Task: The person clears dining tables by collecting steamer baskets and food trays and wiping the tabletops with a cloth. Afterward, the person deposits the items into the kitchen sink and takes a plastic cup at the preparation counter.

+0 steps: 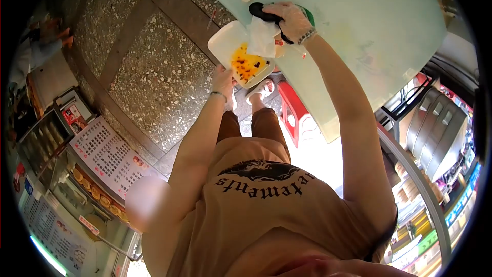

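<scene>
My left hand (222, 81), a bracelet on its wrist, grips the near left edge of a white tray (219, 45), its fingers partly hidden. The tray is held tilted beside the table corner, with orange-yellow sauce (246, 65) and dark bits on it. My right hand (293, 20), in a clear plastic glove, is closed around a black and green cloth (263, 12) at the table's edge. A crumpled white tissue (262, 38) hangs below that hand and overlaps the tray. Small red and white scraps (280, 44) lie near the glove.
The pale green table (379, 25) fills the upper right. A red plastic stool (293, 110) stands under its edge, close to my feet (260, 90). On the left are a food counter (92, 187) and a printed menu sheet (110, 154); stacked metal trays (435, 128) stand at right.
</scene>
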Motion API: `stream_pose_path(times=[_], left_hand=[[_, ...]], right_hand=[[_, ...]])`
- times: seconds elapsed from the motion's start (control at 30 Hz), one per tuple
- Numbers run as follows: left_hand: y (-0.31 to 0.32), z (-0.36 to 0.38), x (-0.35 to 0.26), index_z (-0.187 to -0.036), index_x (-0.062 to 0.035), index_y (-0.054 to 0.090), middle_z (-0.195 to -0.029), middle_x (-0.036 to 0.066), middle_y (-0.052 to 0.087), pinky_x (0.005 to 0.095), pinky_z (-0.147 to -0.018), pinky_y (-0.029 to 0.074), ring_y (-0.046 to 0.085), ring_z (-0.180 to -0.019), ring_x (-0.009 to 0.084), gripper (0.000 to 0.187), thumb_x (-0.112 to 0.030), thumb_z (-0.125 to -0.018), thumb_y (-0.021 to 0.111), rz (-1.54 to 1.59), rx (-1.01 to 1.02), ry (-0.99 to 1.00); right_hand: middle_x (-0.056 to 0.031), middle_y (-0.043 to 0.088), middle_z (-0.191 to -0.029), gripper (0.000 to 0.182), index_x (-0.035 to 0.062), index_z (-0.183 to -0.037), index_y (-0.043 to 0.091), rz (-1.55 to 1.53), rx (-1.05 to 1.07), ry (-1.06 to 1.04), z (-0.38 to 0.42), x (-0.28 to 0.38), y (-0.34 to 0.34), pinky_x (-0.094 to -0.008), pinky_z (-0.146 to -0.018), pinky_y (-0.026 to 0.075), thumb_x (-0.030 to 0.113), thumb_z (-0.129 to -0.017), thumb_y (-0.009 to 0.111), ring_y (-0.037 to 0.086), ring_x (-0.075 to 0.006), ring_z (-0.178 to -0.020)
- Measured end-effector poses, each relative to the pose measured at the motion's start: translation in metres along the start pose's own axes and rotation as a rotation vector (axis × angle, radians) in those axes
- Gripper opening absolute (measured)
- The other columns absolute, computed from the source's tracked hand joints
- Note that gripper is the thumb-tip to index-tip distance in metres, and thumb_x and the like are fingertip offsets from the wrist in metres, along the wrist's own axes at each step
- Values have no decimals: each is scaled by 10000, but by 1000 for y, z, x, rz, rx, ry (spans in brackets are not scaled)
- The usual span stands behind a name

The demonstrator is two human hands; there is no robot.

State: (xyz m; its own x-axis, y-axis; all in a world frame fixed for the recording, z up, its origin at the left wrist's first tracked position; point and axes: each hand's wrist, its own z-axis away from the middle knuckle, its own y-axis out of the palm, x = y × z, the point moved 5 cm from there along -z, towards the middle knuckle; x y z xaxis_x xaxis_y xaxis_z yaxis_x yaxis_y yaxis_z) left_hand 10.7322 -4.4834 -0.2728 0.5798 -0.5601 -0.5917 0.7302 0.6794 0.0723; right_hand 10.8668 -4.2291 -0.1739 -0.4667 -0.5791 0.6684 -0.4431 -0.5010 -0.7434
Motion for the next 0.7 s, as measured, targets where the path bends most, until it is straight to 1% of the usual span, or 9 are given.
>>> stream_pose_path(times=[0.07,0.27,0.4,0.47,0.53,0.6,0.63,0.67,0.7], left_hand=[[-2,2,7,-1135,-47,466,-1001,88,584,302,-691,524,617,-829,167,309,-70,-834,531,20,-6,-10],[-1,12,7,-1106,-46,458,-988,90,577,306,-713,537,617,-836,165,330,-66,-802,583,114,52,-5],[-4,14,6,-1118,-47,455,-993,90,575,306,-712,537,616,-854,165,353,-82,-799,601,98,37,4],[-4,11,9,-1129,-47,453,-999,90,573,307,-720,535,616,-861,167,359,-91,-805,602,112,57,11],[-2,11,10,-1140,-47,451,-1005,91,571,308,-729,534,616,-868,170,366,-99,-812,602,125,76,17],[2,19,5,-1167,-45,446,-1033,93,568,316,-747,528,614,-892,174,390,-110,-818,606,118,40,-4],[3,20,4,-1167,-45,446,-1033,93,568,316,-747,528,614,-892,174,390,-110,-818,606,117,43,-7],[4,21,1,-1179,-45,442,-1047,92,567,320,-754,525,611,-905,174,400,-113,-821,606,119,58,0],[5,21,-2,-1191,-45,439,-1061,90,566,324,-762,522,608,-918,174,410,-116,-823,606,121,73,6]], right_hand=[[-114,617,-1134,490,140,-1112,640,-10,-30,-128,15,17,12,-381,-957,423,-65,-687,508,543,-333,-1054],[-111,633,-1117,485,141,-1077,662,-78,92,87,23,30,7,-351,-952,435,-90,-699,464,566,-274,-1051],[-130,639,-1090,524,125,-1124,634,-288,-88,147,-18,15,-41,-318,-922,456,-105,-710,411,601,-252,-1030],[-144,648,-1054,493,109,-1093,645,-88,-136,198,-50,22,-52,-305,-907,455,-96,-708,416,607,-272,-999],[-190,643,-994,431,64,-1063,648,-130,-161,157,-81,8,-29,-379,-888,458,-40,-705,432,591,-328,-956],[-180,646,-1017,367,122,-1070,661,4,-55,155,-87,12,-7,-393,-880,462,59,-773,454,605,-337,-962],[-77,661,-701,306,134,-974,684,-76,-47,52,-83,29,-6,-340,-610,494,65,-775,461,628,-210,-643],[-77,661,-701,306,134,-974,684,-74,-47,56,-79,26,-2,-340,-610,494,65,-775,461,628,-210,-643],[-118,663,-818,351,129,-1002,683,1,27,46,-72,23,10,-341,-710,491,20,-746,469,631,-257,-761]])
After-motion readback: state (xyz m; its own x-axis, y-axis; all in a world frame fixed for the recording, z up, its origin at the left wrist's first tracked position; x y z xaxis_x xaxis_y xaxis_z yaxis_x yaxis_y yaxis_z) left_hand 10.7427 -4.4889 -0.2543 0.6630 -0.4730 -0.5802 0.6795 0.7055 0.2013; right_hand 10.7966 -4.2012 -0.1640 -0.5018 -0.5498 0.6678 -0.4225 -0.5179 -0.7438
